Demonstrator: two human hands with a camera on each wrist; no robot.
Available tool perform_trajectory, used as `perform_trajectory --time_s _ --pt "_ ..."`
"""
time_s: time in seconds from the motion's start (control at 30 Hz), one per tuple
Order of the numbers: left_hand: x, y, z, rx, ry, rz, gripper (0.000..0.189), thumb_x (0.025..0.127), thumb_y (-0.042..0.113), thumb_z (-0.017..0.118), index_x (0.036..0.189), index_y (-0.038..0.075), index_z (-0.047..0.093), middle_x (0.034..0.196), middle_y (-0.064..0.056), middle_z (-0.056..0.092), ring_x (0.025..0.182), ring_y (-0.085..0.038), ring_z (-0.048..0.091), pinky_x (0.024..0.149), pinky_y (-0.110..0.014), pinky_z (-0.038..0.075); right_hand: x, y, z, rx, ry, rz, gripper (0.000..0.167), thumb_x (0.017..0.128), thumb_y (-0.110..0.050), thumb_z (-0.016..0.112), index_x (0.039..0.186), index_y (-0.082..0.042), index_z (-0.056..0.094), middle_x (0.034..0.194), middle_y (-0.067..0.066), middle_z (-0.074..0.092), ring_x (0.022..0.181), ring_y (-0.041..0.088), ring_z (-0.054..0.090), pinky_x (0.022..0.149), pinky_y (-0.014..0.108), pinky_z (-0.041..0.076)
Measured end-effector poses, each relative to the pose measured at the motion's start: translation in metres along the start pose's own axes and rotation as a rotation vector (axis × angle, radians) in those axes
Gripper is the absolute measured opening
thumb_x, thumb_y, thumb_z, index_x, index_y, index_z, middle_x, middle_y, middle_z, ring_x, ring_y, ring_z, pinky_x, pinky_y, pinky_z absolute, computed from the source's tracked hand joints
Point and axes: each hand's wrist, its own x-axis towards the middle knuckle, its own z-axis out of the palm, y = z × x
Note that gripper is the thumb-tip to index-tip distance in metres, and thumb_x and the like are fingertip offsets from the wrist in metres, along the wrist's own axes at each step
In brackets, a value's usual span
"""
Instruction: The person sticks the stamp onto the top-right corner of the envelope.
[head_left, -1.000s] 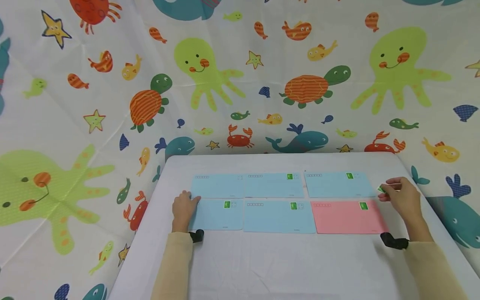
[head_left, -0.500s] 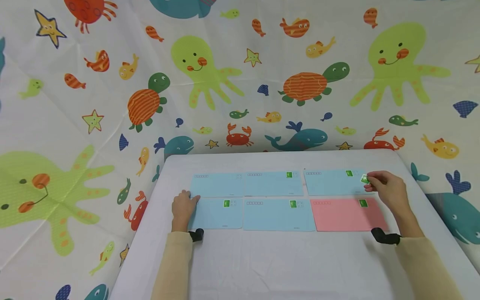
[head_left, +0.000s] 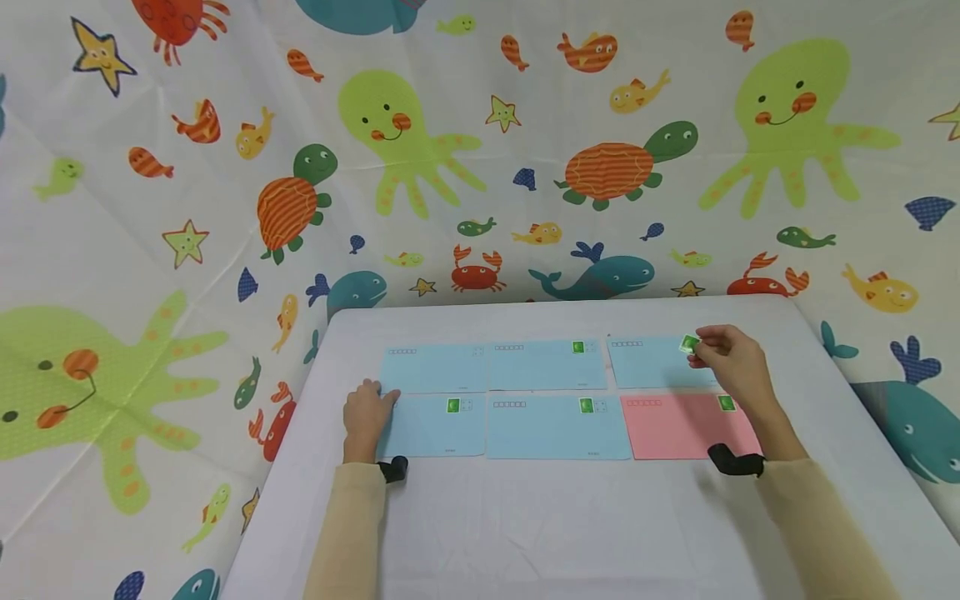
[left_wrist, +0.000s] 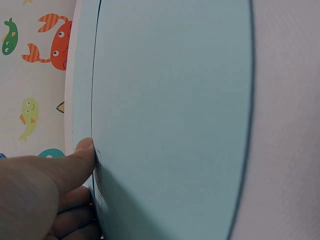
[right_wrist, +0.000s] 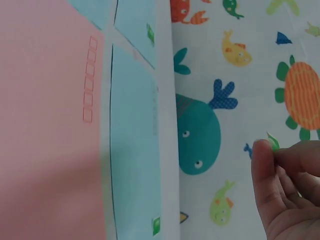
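Note:
My right hand [head_left: 735, 367] pinches a small green stamp [head_left: 688, 343] between thumb and fingers, above the upper right blue envelope [head_left: 648, 367]. In the right wrist view, only a green sliver of the held stamp [right_wrist: 273, 142] shows past the fingertips. That envelope carries a stamp [right_wrist: 156, 226] of its own, hidden by the hand in the head view. At the left, my left hand [head_left: 367, 421] rests by the lower left blue envelope [head_left: 431, 433], its thumb at the envelope's upper edge. Below the right hand lies a pink envelope [head_left: 675, 433] with a green stamp [head_left: 726, 403].
Envelopes lie in two rows on the white table [head_left: 540, 525]. The upper middle [head_left: 547, 371] and lower middle [head_left: 555, 437] blue ones bear green stamps; the upper left one [head_left: 431, 371] shows only printed boxes. A sea-animal cloth [head_left: 450, 167] hangs behind.
My right hand has moved left with the stamp, from beside the envelopes to over the upper right one. The left hand stays in place.

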Motion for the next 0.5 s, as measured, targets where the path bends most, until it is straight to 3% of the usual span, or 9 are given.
perform_trajectory --time_s 0.3,0.5 --pt "0.001 -0.002 0.002 -0.012 -0.005 -0.005 0.053 0.098 0.027 0.063 0.134 -0.012 0.056 0.134 -0.034 0.057 0.119 -0.051 0.059 0.099 -0.059 0.051 0.01 -0.022 0.036 0.052 -0.059 -0.07 0.038 0.104 -0.024 0.055 0.133 0.001 0.057 0.115 0.023 0.066 0.075 -0.002 0.068 0.077 0.016 0.058" --pt "0.001 0.0 0.003 -0.008 -0.006 -0.012 0.053 0.098 0.027 0.063 0.134 -0.011 0.056 0.134 -0.033 0.057 0.119 -0.051 0.059 0.1 -0.059 0.051 0.013 -0.036 0.058 0.064 -0.111 -0.089 0.035 0.104 -0.02 0.056 0.132 -0.001 0.059 0.115 0.021 0.068 0.082 0.01 0.072 0.085 0.028 0.06"
